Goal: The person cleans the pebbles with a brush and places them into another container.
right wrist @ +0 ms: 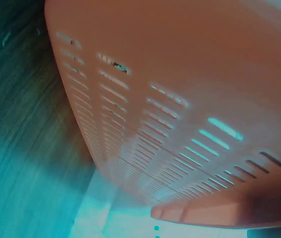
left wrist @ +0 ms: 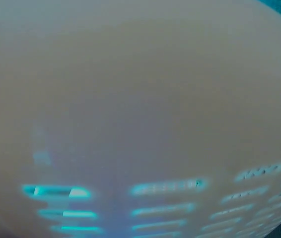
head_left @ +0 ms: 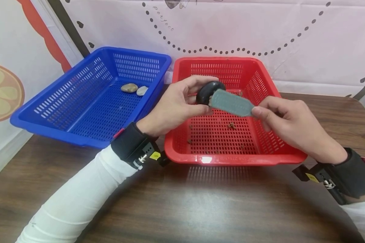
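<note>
In the head view my left hand (head_left: pixel 177 99) holds a glossy black stone (head_left: pixel 207 91) between fingers and thumb, above the red basket. My right hand (head_left: pixel 295 121) pinches the narrow end of a flat grey-green brush (head_left: pixel 231 102), its broad head lying against the stone's near right side. A little tan fringe shows at the head's left edge; the rest of its underside is hidden. Below both hands is the red plastic basket (head_left: pixel 235 160), with small brown crumbs (head_left: pixel 232 125) on its slotted floor. Neither wrist view shows a hand, only basket wall (right wrist: pixel 180 64) close up.
A blue slotted basket (head_left: pixel 57 136) stands to the left, holding a tan stone (head_left: pixel 129 88) and a whitish stone (head_left: pixel 142 90). Both baskets rest on a brown wooden table (head_left: pixel 182 209). Behind them hangs a pale printed cloth (head_left: pixel 240 27).
</note>
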Demonstrator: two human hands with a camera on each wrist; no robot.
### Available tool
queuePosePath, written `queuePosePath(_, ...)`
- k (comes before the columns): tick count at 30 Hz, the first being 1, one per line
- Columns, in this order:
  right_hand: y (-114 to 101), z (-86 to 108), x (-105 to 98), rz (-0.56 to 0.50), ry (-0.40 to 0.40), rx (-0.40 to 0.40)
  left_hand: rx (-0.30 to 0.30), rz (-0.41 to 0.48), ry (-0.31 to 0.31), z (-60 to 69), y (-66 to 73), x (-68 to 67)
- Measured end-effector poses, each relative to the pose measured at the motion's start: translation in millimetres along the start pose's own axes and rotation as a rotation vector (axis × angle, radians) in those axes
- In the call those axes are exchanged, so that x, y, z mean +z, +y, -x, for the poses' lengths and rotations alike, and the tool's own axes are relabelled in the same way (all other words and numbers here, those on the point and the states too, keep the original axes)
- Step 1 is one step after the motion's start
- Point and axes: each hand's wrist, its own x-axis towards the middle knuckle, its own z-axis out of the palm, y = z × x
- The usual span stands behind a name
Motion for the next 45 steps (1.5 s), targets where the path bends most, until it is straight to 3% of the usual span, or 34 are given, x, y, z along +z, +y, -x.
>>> queuePosePath(3,-0.2,-0.9,-0.7,0.010,0.084,0.092,0.014,0.005,-0.012,-0.7,-0.5,0.0)
queuePosePath(7,-0.4,-1.6,-2.4,-0.062,0.162,0.161,0.032,-0.023,-0.028,0.2,-1.3,0.1)
queuePosePath(10,-1.1,-0.1,-3.2,-0.112,0.143,0.098,0.041,-0.027,-0.027,0.6,-1.4,0.4)
queuePosePath(14,-1.4,0.7,-2.4,-0.060,0.058,-0.012,0.030,0.009,-0.011,0.8,-0.7,0.2)
queuePosePath(17,-1.4,-0.6,-1.7,-0.008,0.088,0.030,0.022,0.020,-0.005,0.9,0.4,0.0)
queuePosePath(21,-1.1,-0.9,-1.4,-0.068,0.207,0.124,0.001,0.046,0.001,0.9,2.2,0.1)
queuePosePath(24,-0.8,0.4,-0.9,-0.090,0.177,0.061,-0.016,0.082,0.005,0.9,2.9,-0.1)
queuePosePath(27,-1.5,0.4,-0.7,-0.045,0.117,0.000,-0.018,0.102,0.008,1.1,3.2,-0.8)
queuePosePath(29,-2.1,-0.6,-0.8,-0.029,0.119,0.034,-0.017,0.124,0.012,1.0,3.3,-1.3)
queuePosePath(32,-2.3,-0.9,-1.3,-0.055,0.186,0.109,-0.017,0.173,0.027,1.1,3.2,-1.8)
queuePosePath(35,-1.8,0.5,-1.2,-0.077,0.174,0.059,-0.021,0.226,0.047,1.0,3.3,-1.8)
queuePosePath(39,-1.8,0.8,-0.2,-0.032,0.135,-0.025,-0.016,0.255,0.070,0.9,4.0,-1.4)
queuePosePath(43,-2.0,-0.4,-0.8,-0.063,0.218,0.068,0.000,0.252,0.072,1.1,4.5,-1.3)
queuePosePath(45,-1.5,-0.1,-1.3,-0.091,0.232,0.064,0.011,0.237,0.067,1.5,4.3,-1.5)
